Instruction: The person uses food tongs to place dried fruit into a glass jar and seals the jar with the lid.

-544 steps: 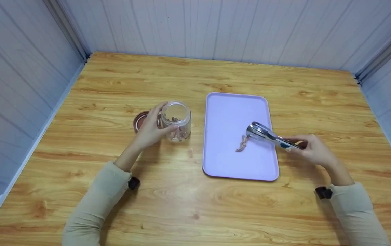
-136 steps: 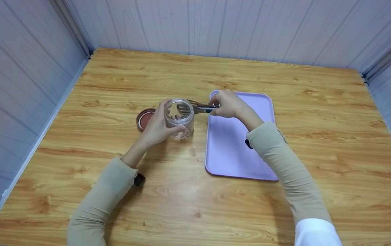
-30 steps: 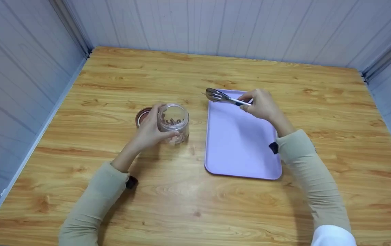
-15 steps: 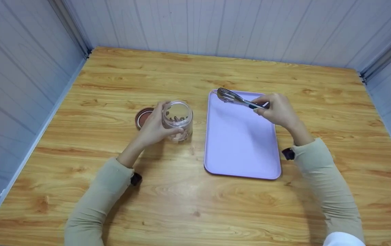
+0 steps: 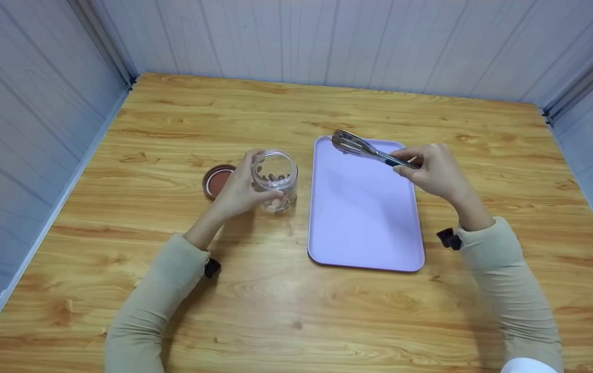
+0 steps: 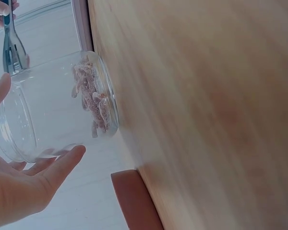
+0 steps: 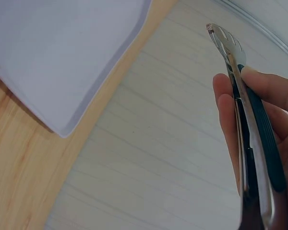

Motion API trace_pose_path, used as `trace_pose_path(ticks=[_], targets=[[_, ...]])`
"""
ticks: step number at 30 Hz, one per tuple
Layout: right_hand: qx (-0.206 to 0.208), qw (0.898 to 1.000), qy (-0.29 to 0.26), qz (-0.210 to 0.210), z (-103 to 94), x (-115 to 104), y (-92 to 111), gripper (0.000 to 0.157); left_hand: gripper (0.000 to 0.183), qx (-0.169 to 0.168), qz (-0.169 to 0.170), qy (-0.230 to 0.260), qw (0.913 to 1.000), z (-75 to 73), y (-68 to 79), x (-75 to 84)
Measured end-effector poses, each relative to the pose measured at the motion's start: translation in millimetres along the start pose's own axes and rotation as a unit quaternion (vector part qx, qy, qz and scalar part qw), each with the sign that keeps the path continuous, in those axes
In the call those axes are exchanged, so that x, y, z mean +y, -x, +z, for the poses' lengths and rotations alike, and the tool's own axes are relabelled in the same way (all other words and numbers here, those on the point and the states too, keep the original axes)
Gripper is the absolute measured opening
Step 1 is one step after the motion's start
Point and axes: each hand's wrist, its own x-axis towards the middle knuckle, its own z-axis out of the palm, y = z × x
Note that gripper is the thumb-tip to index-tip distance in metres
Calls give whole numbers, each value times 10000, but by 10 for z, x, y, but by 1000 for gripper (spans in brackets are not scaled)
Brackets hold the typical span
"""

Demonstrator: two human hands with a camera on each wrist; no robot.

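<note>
My left hand [image 5: 242,189] grips a clear open jar [image 5: 288,194], thumb on its near side and fingers round the left. In the left wrist view, wrinkled reddish-brown dried strips [image 6: 92,96] lie at the jar's bottom. My right hand [image 5: 434,171] holds metal serving tongs [image 5: 356,146] with dark teal grips, their slotted heads close together over the far end of the lilac tray [image 5: 366,223]. A small brownish bit [image 7: 210,27] shows at the tongs' tip in the right wrist view; whether more is held between the heads, I cannot tell.
A reddish-brown lid [image 5: 217,182] lies left of the jar, partly behind my left hand. All stands on a wood-grain table [image 5: 296,311]. Pale panel walls [image 5: 307,41] rise at the back and both sides.
Brown strips lay on the tray 18 seconds ago and are gone from it. The tongs were at the jar's mouth 4.5 seconds ago, then moved right over the tray. The left hand keeps the jar.
</note>
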Motion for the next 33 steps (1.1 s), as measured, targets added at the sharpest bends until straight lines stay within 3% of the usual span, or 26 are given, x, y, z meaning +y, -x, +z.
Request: trace_pose_path(ticks=[11,24,33], targets=[[11,9988,-335,-368,29,-271,-44,20,94,-4,-88,77,9999,29,-31,7],[-274,9932,-624,-945,269,-502,-206,20,91,21,-45,20,10000,25,-22,-2],[-349,9914,-613,-1101,391,-570,-259,17,90,-3,134,47,9999,15,-18,8]])
